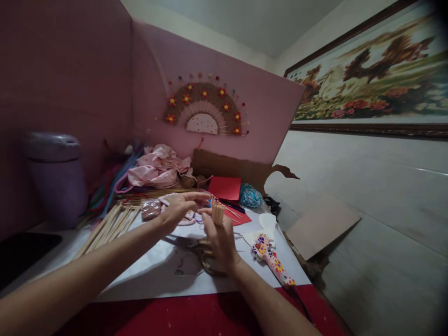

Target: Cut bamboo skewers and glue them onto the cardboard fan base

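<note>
My right hand is closed round a small bundle of short wooden sticks, held upright above the white sheet. My left hand reaches in from the left with its fingers stretched toward the top of the bundle, fingertips close to it; a small blue thing shows by the fingertips, too small to name. Brass-coloured scissors lie under my right wrist. A flower-patterned glue gun lies just right of my right hand.
Long bamboo skewers lie at the left beside a lilac bin. Pink cloth, red paper, a ball of blue yarn and brown cardboard sit behind. A decorated fan hangs on the pink board.
</note>
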`<state>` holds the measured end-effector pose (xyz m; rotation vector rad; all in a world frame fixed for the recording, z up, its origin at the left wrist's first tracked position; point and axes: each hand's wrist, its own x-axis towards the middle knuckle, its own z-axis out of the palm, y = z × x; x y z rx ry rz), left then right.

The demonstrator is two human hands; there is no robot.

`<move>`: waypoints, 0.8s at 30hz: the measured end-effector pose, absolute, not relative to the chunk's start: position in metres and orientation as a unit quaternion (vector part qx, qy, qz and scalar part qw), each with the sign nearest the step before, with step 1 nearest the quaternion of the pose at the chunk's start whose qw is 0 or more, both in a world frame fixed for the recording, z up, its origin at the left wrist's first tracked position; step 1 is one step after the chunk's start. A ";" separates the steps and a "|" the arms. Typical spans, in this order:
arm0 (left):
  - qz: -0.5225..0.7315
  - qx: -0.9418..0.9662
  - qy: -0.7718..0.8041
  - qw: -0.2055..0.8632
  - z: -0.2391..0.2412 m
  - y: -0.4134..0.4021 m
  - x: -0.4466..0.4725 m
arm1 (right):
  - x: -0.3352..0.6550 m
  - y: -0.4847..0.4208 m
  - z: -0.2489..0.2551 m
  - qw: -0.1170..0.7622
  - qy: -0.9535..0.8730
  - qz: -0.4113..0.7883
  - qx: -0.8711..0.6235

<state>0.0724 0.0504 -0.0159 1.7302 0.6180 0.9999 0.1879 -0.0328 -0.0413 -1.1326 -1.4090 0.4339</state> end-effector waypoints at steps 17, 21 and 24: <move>0.475 0.747 0.250 0.392 -0.035 -0.014 0.065 | 0.158 -0.035 -0.065 0.553 -0.668 0.192 -0.460; 0.484 0.676 0.226 0.508 -0.026 -0.001 0.055 | 0.165 -0.040 -0.059 0.519 -0.708 0.189 -0.440; 0.504 0.638 0.202 0.546 -0.029 0.006 0.050 | 0.173 -0.038 -0.060 0.557 -0.671 0.125 -0.472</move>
